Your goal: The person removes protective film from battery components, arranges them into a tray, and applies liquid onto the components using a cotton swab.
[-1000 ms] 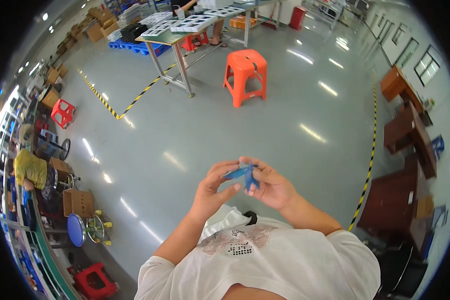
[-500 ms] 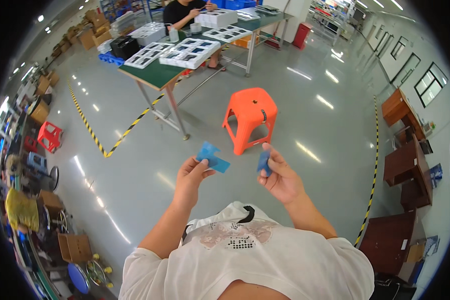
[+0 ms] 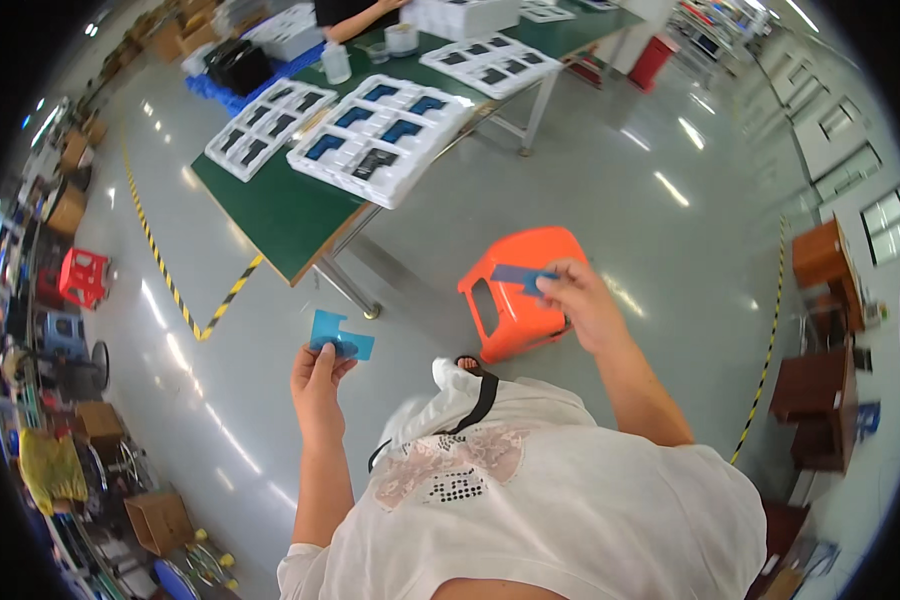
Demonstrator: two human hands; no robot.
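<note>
Between thumb and fingers, my left hand (image 3: 320, 382) pinches a translucent blue film piece (image 3: 354, 345) with a notched edge, held up over the floor. A narrower, darker blue film strip (image 3: 515, 275) is gripped in my right hand (image 3: 576, 297), above the orange plastic stool (image 3: 530, 325). The two hands are well apart. Ahead, on the green-topped table (image 3: 260, 222), lies a white foam tray (image 3: 410, 182) whose pockets hold several blue-faced dark pieces and one that looks black.
Two more white trays, one at left (image 3: 240, 140) and one farther right (image 3: 510, 85), lie on the table. A white bottle (image 3: 336, 64) stands behind them. Across the table sits a person in a black sleeve (image 3: 365, 22). Striped floor tape (image 3: 232, 297) runs beside the table.
I have come nearer to the table and stool. My hands have moved farther apart, the left one leftward, the right one up over the stool. Both films stay held.
</note>
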